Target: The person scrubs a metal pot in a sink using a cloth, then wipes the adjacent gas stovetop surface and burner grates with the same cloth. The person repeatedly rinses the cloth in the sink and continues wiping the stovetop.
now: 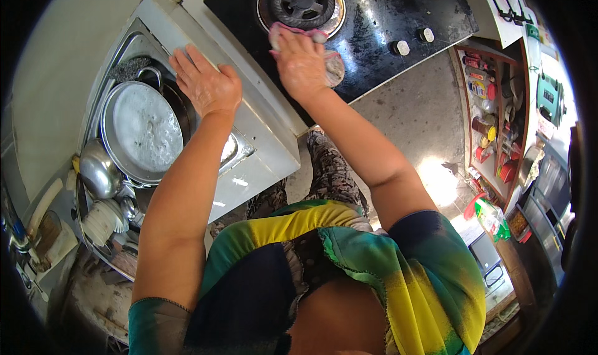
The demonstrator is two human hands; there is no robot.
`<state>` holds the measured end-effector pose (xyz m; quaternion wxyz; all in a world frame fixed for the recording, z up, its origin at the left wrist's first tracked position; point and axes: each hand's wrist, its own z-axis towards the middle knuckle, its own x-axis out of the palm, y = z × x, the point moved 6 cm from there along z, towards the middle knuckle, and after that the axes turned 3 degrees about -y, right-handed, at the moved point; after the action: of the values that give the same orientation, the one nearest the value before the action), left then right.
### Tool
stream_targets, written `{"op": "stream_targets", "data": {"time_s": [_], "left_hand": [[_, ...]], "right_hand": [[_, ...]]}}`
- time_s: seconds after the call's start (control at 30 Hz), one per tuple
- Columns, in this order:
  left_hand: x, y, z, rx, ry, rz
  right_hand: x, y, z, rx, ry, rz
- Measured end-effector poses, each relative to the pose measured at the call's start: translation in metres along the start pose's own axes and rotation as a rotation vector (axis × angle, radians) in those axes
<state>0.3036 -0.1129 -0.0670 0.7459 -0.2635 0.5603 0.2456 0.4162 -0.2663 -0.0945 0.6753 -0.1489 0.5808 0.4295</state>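
Under my right hand (301, 65) lies a cloth with a pink edge (335, 70), pressed on the black glass top of a gas stove (369, 32) just below the round burner (302, 2). The fingers rest on the cloth, and part of it sticks out beside the wrist. My left hand (205, 81) is spread with nothing in it, above the ledge between the sink and the stove. Near it, a metal pot of foamy water (145, 130) stands in the steel sink (135, 37). A dark scouring pad (128, 69) lies at the sink's back corner.
Two control knobs (400, 48) stand up near the stove's front edge. A steel bowl (100, 168) and stacked white bowls (99, 221) are at the left. Shelves with jars and bottles (483, 126) stand at the right, beyond the concrete floor (406, 107).
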Motion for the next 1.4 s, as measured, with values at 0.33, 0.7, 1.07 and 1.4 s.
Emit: {"op": "stream_targets", "data": {"time_s": [0.33,0.7,1.07,1.4], "left_hand": [[0.000,0.000,0.001,0.009,-0.035,-0.035],[0.001,-0.001,0.002,-0.013,-0.013,-0.013],[0.005,-0.006,0.005,0.011,0.002,0.002],[-0.002,0.001,0.001,-0.025,-0.007,0.040]], "right_hand": [[-0.111,-0.127,-0.072,0.276,-0.212,0.052],[-0.198,-0.250,0.063,0.538,-0.372,0.146],[0.013,-0.308,0.169,0.124,0.032,0.020],[-0.065,-0.174,-0.020,-0.312,0.232,0.149]]}}
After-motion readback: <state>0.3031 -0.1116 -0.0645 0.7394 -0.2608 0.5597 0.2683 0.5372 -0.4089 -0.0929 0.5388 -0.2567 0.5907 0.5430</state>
